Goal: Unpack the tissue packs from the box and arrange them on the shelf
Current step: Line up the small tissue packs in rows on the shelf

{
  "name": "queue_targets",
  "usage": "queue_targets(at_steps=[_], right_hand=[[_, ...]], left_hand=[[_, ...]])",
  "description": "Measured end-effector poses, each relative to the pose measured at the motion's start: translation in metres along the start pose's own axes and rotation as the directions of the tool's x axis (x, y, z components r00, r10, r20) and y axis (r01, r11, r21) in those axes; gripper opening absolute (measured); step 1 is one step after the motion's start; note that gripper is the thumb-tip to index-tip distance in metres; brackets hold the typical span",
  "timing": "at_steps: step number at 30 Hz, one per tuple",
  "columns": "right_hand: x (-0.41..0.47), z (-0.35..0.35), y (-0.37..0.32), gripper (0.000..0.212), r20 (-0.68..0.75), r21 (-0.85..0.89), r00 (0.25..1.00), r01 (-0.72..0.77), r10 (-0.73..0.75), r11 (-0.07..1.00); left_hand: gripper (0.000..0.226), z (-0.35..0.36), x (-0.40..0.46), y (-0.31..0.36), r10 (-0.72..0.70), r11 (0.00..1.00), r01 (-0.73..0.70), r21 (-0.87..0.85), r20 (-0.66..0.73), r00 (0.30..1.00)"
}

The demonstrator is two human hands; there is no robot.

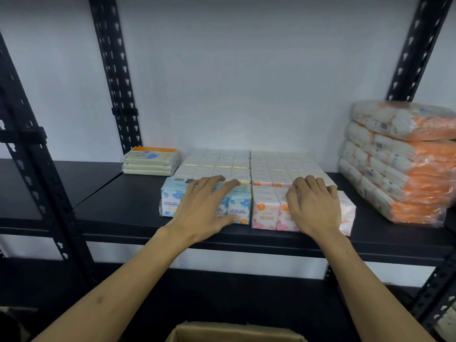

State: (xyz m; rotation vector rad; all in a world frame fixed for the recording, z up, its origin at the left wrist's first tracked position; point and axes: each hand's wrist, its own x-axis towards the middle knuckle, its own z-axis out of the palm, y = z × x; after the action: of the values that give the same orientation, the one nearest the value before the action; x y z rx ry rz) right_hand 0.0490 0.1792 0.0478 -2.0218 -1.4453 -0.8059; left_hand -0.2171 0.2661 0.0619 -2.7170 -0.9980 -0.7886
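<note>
On the black shelf (123,203) a blue tissue pack (170,201) stands at the front edge. My left hand (204,208) holds it, fingers lying over its top and thumb against its front face. Right beside it stands a pink rose-scented tissue pack (265,211). My right hand (313,206) grips this one from above, fingers curled onto its top. Behind both, rows of blue packs (217,161) and pink packs (278,166) reach back to the wall. The open cardboard box (234,333) shows only its rim at the bottom edge.
A stack of large orange-and-white wrapped bundles (407,169) fills the shelf's right end. Three flat cream packs (150,160) lie stacked at the back left. Black slotted uprights (116,77) frame the bay. The shelf's left part is bare, and a lower shelf sits below.
</note>
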Motion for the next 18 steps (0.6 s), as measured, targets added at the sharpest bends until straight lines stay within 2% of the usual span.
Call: queue_targets(at_steps=[3,5,9,12,14,16,18], right_hand=[[0.000,-0.001,0.001,0.043,0.024,-0.010,1.000,-0.003,0.003,1.000],[0.001,-0.002,0.001,0.042,0.035,-0.018,0.999,0.000,0.001,1.000],[0.001,-0.003,0.000,0.041,0.040,-0.031,0.999,0.002,-0.001,1.000],[0.001,-0.002,0.000,0.039,0.040,-0.036,0.999,0.001,0.001,0.999],[0.000,-0.002,0.000,0.037,0.036,-0.037,0.999,0.002,-0.001,0.999],[0.000,-0.002,0.000,0.036,0.042,-0.049,0.999,0.001,0.001,0.999],[0.000,-0.002,0.001,0.037,0.051,-0.053,0.999,-0.003,0.006,0.999]], left_hand=[[0.089,0.000,0.016,0.015,0.059,0.988,-0.081,0.134,0.155,0.986],[0.085,-0.004,0.028,0.017,0.052,0.972,-0.087,0.216,0.162,0.985],[0.078,-0.019,0.040,0.017,0.007,0.983,-0.033,0.179,0.143,0.990],[0.075,-0.037,0.047,0.013,-0.065,0.998,0.066,-0.023,0.043,0.997],[0.070,-0.054,0.054,0.006,-0.137,0.972,0.122,-0.201,-0.060,0.989],[0.066,-0.070,0.062,-0.001,-0.233,0.905,0.167,-0.392,-0.129,0.964],[0.068,-0.081,0.066,-0.007,-0.322,0.821,0.204,-0.534,-0.137,0.937]])
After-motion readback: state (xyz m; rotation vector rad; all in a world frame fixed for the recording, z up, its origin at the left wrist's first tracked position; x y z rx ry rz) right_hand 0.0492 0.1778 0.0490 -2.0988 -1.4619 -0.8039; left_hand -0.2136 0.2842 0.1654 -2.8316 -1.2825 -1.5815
